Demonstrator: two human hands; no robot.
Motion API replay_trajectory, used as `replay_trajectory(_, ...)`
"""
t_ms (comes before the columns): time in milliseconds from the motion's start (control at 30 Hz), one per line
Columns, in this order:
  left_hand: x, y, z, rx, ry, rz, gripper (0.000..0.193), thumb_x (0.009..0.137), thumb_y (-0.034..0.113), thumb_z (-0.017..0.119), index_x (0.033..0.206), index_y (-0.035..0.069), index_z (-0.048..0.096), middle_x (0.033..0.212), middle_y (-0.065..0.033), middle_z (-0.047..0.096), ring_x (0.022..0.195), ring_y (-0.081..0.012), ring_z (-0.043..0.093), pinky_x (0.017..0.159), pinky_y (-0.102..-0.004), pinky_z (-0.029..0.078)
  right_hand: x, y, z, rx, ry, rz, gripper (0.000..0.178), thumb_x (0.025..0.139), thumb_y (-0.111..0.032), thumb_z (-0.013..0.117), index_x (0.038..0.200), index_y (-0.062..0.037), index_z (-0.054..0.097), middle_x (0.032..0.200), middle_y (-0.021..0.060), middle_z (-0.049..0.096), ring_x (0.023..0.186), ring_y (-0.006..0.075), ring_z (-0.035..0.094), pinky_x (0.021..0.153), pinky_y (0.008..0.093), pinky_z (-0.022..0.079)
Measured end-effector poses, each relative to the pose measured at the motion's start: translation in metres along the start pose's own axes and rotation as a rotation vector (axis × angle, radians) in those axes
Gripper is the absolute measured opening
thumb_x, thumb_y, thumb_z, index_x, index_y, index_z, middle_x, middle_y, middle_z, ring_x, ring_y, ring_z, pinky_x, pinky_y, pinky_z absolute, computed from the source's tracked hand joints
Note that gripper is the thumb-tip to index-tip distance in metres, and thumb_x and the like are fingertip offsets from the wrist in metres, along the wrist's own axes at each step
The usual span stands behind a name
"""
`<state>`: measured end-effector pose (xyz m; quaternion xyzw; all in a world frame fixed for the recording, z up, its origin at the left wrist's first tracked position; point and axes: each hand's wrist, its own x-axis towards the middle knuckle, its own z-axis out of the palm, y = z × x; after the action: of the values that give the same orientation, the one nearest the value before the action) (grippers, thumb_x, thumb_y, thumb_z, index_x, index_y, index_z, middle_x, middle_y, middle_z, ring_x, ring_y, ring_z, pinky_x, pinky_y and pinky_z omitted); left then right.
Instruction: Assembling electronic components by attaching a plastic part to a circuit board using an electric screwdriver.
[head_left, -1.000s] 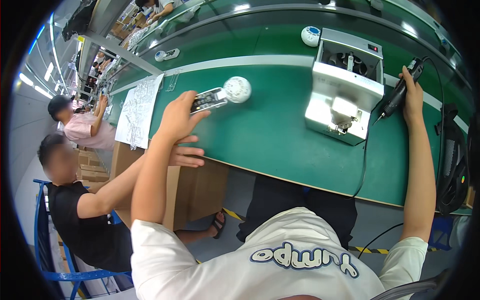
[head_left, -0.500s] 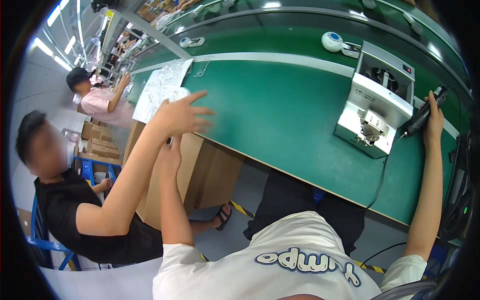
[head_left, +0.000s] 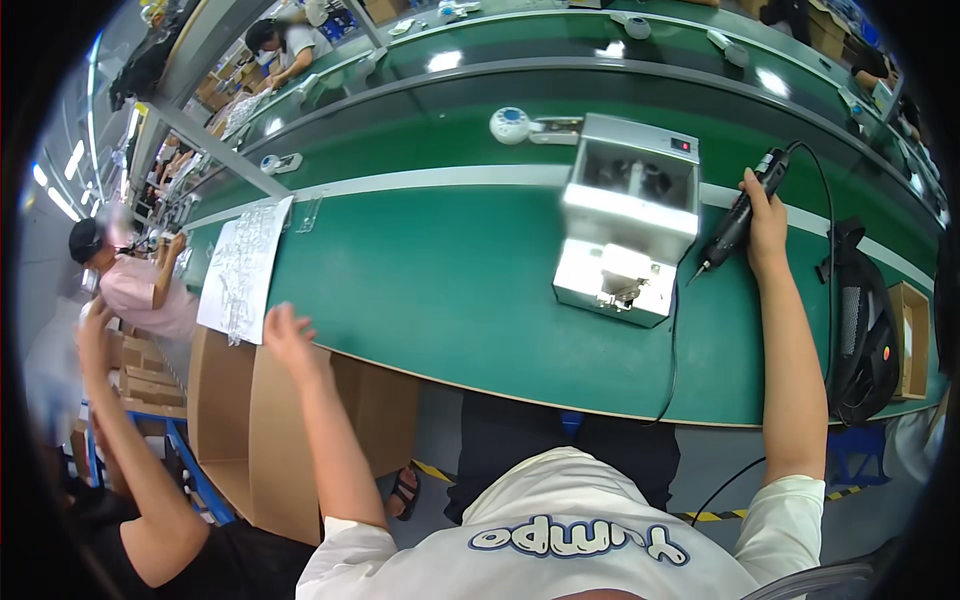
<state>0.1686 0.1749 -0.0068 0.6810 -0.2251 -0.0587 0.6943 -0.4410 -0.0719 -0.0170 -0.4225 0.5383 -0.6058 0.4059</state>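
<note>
My right hand [head_left: 767, 225] is wrapped round a black electric screwdriver [head_left: 733, 222], its bit slanting down to the left above the green table. Beside the tip stands a silver screw-feeding machine [head_left: 635, 210] with a clear-covered upper chamber and a small metal mechanism at its front. My left hand [head_left: 289, 337] is over the table's near left edge, fingers apart and slightly bent, with nothing visible in it. Close to it lies a white sheet [head_left: 262, 250] covered with small clear plastic pieces. Below that hand is an open cardboard box [head_left: 285, 430].
A co-worker's raised arm [head_left: 150, 490] is at the far left. Behind the feeder, a white round-headed device [head_left: 512, 126] rests on the green conveyor. A black backpack [head_left: 865, 330] and a cardboard box [head_left: 908, 340] sit at the right. The screwdriver's cable [head_left: 830, 250] loops beside the bag.
The co-worker's arm has drawn back left, away from the sheet. My left hand has come out from behind that arm and opened. The view has turned; my right hand still holds the screwdriver.
</note>
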Motion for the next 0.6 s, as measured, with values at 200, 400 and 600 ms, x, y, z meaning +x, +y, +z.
replay_trajectory(200, -0.061, 0.013, 0.213, 0.253, -0.636, 0.465, 0.050, 0.087, 0.027, 0.073, 0.124, -0.001, 0.054, 0.119, -0.0160, 0.059, 0.110, -0.0252, 0.057, 0.096, -0.0370, 0.046, 0.002, -0.003, -0.005, 0.021, -0.040, 0.037, 0.044, 0.090, -0.043, 0.070, 0.097, -0.0006, 0.063, 0.079, 0.0019, 0.056, 0.071, 0.0110, 0.053, 0.065, 0.0245, 0.041)
replay_trajectory(400, -0.034, 0.003, 0.350, 0.573, -0.601, 0.646, 0.064, 0.082, 0.033, 0.077, 0.130, 0.001, 0.050, 0.122, -0.0198, 0.060, 0.115, -0.0325, 0.058, 0.095, -0.0413, 0.047, 0.003, -0.001, -0.004, 0.029, -0.041, 0.047, 0.042, 0.091, -0.042, 0.068, 0.097, -0.0004, 0.062, 0.078, 0.0028, 0.057, 0.069, 0.0111, 0.054, 0.063, 0.0239, 0.042)
replay_trajectory(600, -0.019, -0.004, 0.370, 0.603, -0.698, 0.561, 0.072, 0.079, 0.032, 0.080, 0.135, 0.003, 0.046, 0.124, -0.0182, 0.062, 0.112, -0.0329, 0.062, 0.091, -0.0405, 0.050, 0.000, -0.011, -0.007, 0.024, -0.064, 0.091, 0.040, 0.094, -0.040, 0.065, 0.101, -0.0005, 0.061, 0.076, 0.0047, 0.058, 0.065, 0.0116, 0.056, 0.062, 0.0242, 0.045)
